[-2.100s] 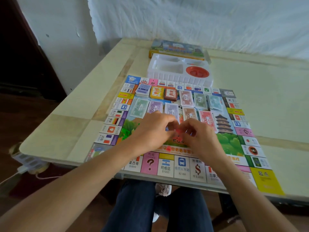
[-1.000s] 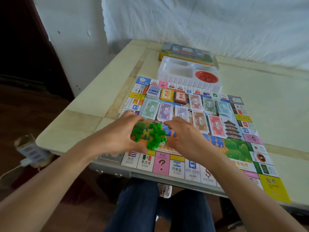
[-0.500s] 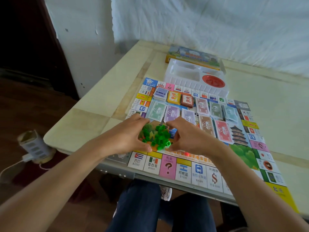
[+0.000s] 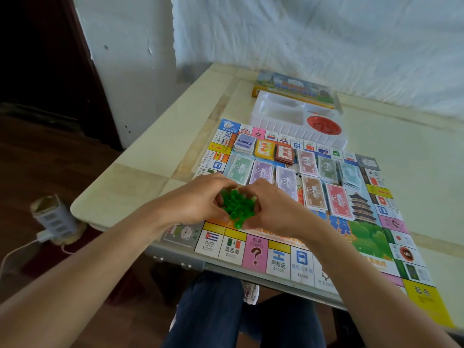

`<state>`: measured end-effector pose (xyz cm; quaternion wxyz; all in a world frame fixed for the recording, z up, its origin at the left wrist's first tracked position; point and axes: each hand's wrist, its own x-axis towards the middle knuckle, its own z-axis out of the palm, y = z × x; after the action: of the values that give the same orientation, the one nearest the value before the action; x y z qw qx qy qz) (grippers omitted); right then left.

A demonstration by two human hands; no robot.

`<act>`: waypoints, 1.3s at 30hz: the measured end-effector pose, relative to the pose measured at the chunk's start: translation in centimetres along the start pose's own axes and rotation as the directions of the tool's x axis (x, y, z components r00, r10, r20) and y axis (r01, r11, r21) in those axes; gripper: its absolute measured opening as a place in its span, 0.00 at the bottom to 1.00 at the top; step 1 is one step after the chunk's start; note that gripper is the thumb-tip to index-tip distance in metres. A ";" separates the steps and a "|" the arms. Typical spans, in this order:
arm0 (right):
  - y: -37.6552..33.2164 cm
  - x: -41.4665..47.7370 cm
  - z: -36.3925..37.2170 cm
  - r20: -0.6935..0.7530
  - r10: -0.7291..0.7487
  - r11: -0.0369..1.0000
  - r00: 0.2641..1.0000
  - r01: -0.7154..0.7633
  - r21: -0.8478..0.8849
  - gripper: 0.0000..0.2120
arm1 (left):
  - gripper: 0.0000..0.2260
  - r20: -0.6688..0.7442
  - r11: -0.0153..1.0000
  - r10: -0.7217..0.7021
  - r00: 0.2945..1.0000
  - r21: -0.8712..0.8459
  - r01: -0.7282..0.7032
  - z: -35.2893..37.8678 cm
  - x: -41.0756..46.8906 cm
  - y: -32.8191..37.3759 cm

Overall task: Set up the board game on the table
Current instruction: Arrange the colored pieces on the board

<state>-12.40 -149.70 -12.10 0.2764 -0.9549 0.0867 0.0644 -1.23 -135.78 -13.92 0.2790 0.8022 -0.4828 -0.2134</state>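
cupping both sets of fingers around the green houses (image 4: 237,205) is the way to go imo, keep the fingertips low on the board (image 4: 253,254) so none skitter out underneath. left hand (image 4: 198,202) and right hand (image 4: 272,209) are curled half-shut round the pile, corralling it rather than pinching any one piece. just past the fingertips sit the banknote stacks (image 4: 312,194), then the card decks (image 4: 265,149), and further out the white tray (image 4: 283,126). compared to half a second back, the hands have squeezed in tighter and the pile looks more bunched up.
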 end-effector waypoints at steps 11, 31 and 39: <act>0.0 -0.7 0.9 -0.078 0.065 0.998 0.995 -0.065 0.007 0.25 | 0.37 -0.010 0.998 0.036 0.999 0.052 -0.036 1.1 -1.1 0.0; -0.5 0.2 1.1 -0.151 0.119 0.993 0.981 -0.116 0.026 0.20 | 0.27 -0.069 0.999 0.030 0.997 0.036 -0.027 0.4 -0.4 0.0; -0.4 0.4 1.2 -0.149 0.115 0.993 0.982 -0.109 0.046 0.23 | 0.27 -0.085 0.998 0.037 0.996 0.049 -0.033 0.3 -0.2 -0.2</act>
<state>-12.03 -148.75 -12.93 0.2829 -0.9453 0.1624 0.0054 -1.36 -135.62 -14.21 0.2839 0.8085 -0.4893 -0.1621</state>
